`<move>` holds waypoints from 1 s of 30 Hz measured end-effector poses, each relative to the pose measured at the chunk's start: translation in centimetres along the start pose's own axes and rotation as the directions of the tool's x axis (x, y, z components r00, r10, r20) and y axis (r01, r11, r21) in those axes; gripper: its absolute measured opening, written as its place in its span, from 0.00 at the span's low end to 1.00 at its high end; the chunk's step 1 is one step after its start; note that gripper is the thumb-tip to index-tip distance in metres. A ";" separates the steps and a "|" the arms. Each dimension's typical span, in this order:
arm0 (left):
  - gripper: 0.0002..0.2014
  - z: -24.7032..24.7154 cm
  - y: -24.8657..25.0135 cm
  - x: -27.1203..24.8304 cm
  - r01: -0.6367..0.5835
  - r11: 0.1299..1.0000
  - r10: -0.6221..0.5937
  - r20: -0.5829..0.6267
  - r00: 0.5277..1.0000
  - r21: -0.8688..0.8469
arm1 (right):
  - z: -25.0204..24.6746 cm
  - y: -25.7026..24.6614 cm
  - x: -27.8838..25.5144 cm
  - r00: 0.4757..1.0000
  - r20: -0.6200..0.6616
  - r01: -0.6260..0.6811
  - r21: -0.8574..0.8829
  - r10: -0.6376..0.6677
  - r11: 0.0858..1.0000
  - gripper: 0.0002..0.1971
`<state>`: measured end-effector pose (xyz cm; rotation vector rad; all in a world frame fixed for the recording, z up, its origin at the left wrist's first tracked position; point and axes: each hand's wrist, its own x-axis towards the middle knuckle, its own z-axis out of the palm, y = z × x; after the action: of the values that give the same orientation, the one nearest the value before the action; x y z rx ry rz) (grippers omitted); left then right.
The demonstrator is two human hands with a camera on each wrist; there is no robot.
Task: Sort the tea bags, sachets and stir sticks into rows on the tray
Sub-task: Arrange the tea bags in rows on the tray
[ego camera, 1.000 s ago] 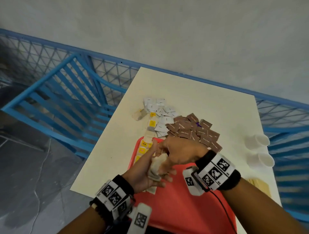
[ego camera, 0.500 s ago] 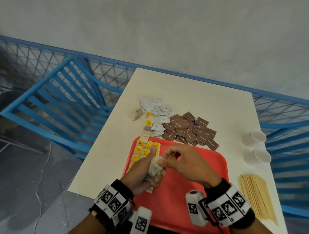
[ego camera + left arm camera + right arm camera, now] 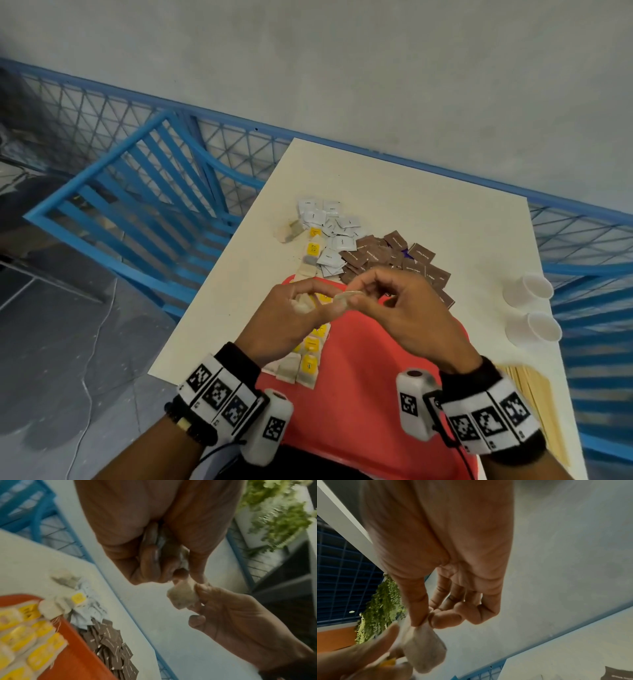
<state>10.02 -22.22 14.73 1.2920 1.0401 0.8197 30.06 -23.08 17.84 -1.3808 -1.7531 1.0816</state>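
Observation:
Both hands are raised above the red tray [image 3: 363, 404]. My left hand [image 3: 313, 303] grips a small bunch of tea bags [image 3: 301, 305] in its curled fingers. My right hand [image 3: 356, 295] pinches one pale tea bag [image 3: 346, 295] between thumb and forefinger, right beside the left fingertips. The right wrist view shows that tea bag [image 3: 424, 650] hanging from the pinch. The left wrist view shows it [image 3: 183, 595] too. Tea bags with yellow tags [image 3: 310, 359] lie in rows along the tray's left side.
White sachets [image 3: 329, 229] and brown sachets [image 3: 397, 255] lie heaped on the cream table [image 3: 428, 205] beyond the tray. Loose tea bags [image 3: 289, 231] lie left of them. Two paper cups [image 3: 529, 291] and stir sticks [image 3: 534, 397] are at the right. A blue railing [image 3: 137, 192] borders the table.
Both hands have lifted off the tray. The right hand, earlier reaching forward over the tray, has drawn back to the left hand's bunch and now pinches one tea bag beside it.

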 end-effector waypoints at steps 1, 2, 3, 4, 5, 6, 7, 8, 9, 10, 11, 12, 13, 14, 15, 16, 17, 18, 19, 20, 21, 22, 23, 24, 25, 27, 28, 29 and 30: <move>0.09 0.0 0.2 0.0 -0.022 0.999 0.022 -0.001 1.000 0.038 | 0.3 -0.1 0.0 1.000 -0.013 -0.006 0.034 0.006 0.999 0.03; 0.08 -0.1 0.3 0.1 -0.028 0.998 0.028 -0.011 1.000 0.047 | 0.6 -0.2 0.0 0.999 -0.038 -0.009 0.072 0.012 0.997 0.05; 0.06 -0.3 0.1 0.2 -0.024 0.999 0.025 -0.027 0.999 0.036 | 0.9 -0.2 0.0 0.998 -0.065 -0.008 0.103 0.015 0.995 0.06; 0.05 -0.5 0.0 0.2 -0.010 1.000 0.011 -0.045 0.999 0.012 | 1.3 0.0 0.0 0.997 -0.077 -0.014 0.124 0.024 0.992 0.08; 0.04 -0.8 -0.2 0.1 0.004 1.000 -0.004 -0.060 0.998 -0.011 | 1.8 0.1 -0.2 0.997 -0.066 -0.029 0.137 0.038 0.990 0.10; 0.05 -1.2 -0.3 0.0 0.017 1.000 -0.019 -0.068 0.998 -0.025 | 2.2 0.3 -0.4 0.998 -0.037 -0.047 0.154 0.053 0.987 0.12; 0.05 -1.6 -0.4 -0.2 0.026 0.999 -0.028 -0.071 0.997 -0.034 | 2.7 0.4 -0.7 0.998 -0.007 -0.067 0.177 0.070 0.982 0.13; 0.05 -2.0 -0.4 -0.4 0.036 0.999 -0.039 -0.067 0.997 -0.037 | 3.2 0.5 -0.9 0.996 0.012 -0.091 0.195 0.090 0.977 0.14; 0.06 -2.4 -0.6 -0.6 0.045 0.998 -0.047 -0.055 0.997 -0.033 | 3.6 0.6 -1.1 0.994 0.010 -0.111 0.196 0.111 0.974 0.13; 0.08 -2.8 -0.8 -0.8 0.060 0.998 -0.060 -0.042 0.997 -0.019 | 3.9 0.7 -1.1 0.992 -0.009 -0.121 0.182 0.125 0.976 0.13; 0.11 -3.3 -1.2 -0.8 0.078 0.997 -0.078 -0.025 0.997 0.009 | 4.2 0.7 -1.1 0.992 -0.026 -0.121 0.159 0.127 0.980 0.12; 0.13 -3.6 -1.4 -1.0 0.093 0.994 -0.093 -0.011 0.996 0.056 | 4.6 0.8 -1.0 0.993 -0.029 -0.108 0.134 0.113 0.985 0.11; 0.13 -4.0 -1.8 -1.0 0.098 0.988 -0.099 0.005 0.995 0.118 | 5.1 0.7 -0.9 0.996 -0.018 -0.084 0.103 0.086 0.991 0.08; 0.11 -4.4 -2.2 -1.1 0.099 0.978 -0.106 0.027 0.994 0.186 | 5.7 0.7 -0.7 0.998 -0.001 -0.062 0.072 0.062 0.995 0.05; 0.09 -4.8 -2.7 -1.1 0.097 0.963 -0.114 0.053 0.992 0.251 | 6.3 0.8 -0.5 0.999 0.015 -0.050 0.042 0.049 0.998 0.03; 0.08 -5.3 -3.1 -1.3 0.093 0.947 -0.124 0.083 0.989 0.307 | 7.0 1.1 -0.3 0.998 0.028 -0.051 0.014 0.051 0.999 0.02; 0.09 -5.7 -3.7 -1.5 0.093 0.930 -0.140 0.108 0.984 0.355 | 7.7 1.6 -0.2 0.997 0.043 -0.065 -0.015 0.066 0.998 0.01; 0.10 -6.3 -4.4 -1.7 0.106 0.914 -0.164 0.117 0.980 0.392 | 8.3 2.2 0.0 0.994 0.063 -0.091 -0.049 0.094 0.995 0.01; 0.09 -6.9 -5.2 -2.0 0.126 0.899 -0.186 0.104 0.977 0.420 | 9.1 2.9 0.1 0.988 0.086 -0.123 -0.088 0.131 0.988 0.02; 0.07 -7.7 -6.0 -2.2 0.148 0.881 -0.199 0.069 0.977 0.449 | 9.9 3.8 0.1 0.979 0.108 -0.159 -0.136 0.174 0.978 0.04; 0.04 -8.6 -6.9 -2.5 0.175 0.864 -0.210 0.024 0.977 0.472 | 10.8 4.6 0.1 0.969 0.127 -0.187 -0.190 0.213 0.964 0.06; 0.03 -9.5 -7.6 -2.9 0.208 0.852 -0.225 -0.023 0.974 0.480 | 11.8 5.3 0.2 0.958 0.149 -0.203 -0.248 0.245 0.947 0.08; 0.02 -10.5 -8.3 -3.2 0.250 0.850 -0.249 -0.063 0.966 0.465 | 12.8 5.9 0.1 0.946 0.181 -0.208 -0.304 0.271 0.930 0.08; 0.02 -11.3 -8.9 -3.5 0.292 0.852 -0.280 -0.093 0.955 0.435 | 13.8 6.4 0.1 0.927 0.231 -0.204 -0.351 0.296 0.914 0.08; 0.02 -12.1 -9.4 -3.7 0.325 0.851 -0.307 -0.112 0.945 0.412 | 14.8 6.8 0.1 0.897 0.300 -0.196 -0.390 0.325 0.900 0.07; 0.02 -13.3 -9.9 -4.3 0.352 0.841 -0.331 -0.123 0.936 0.410 | 16.7 7.5 0.3 0.823 0.422 -0.189 -0.427 0.380 0.884 0.06; 0.02 -13.8 -10.1 -4.5 0.353 0.836 -0.332 -0.125 0.935 0.420 | 17.6 7.9 0.6 0.797 0.451 -0.206 -0.421 0.401 0.883 0.08; 0.02 -14.3 -10.2 -4.7 0.352 0.832 -0.330 -0.128 0.935 0.428 | 18.3 8.2 0.8 0.784 0.460 -0.237 -0.400 0.417 0.886 0.10; 0.02 -14.6 -10.3 -4.8 0.349 0.832 -0.325 -0.130 0.937 0.432 | 19.0 8.5 1.1 0.779 0.455 -0.269 -0.380 0.432 0.885 0.14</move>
<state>-6.10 -22.84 5.61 1.4143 1.5124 0.3468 17.04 -25.10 1.68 -1.7731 -2.1681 1.5777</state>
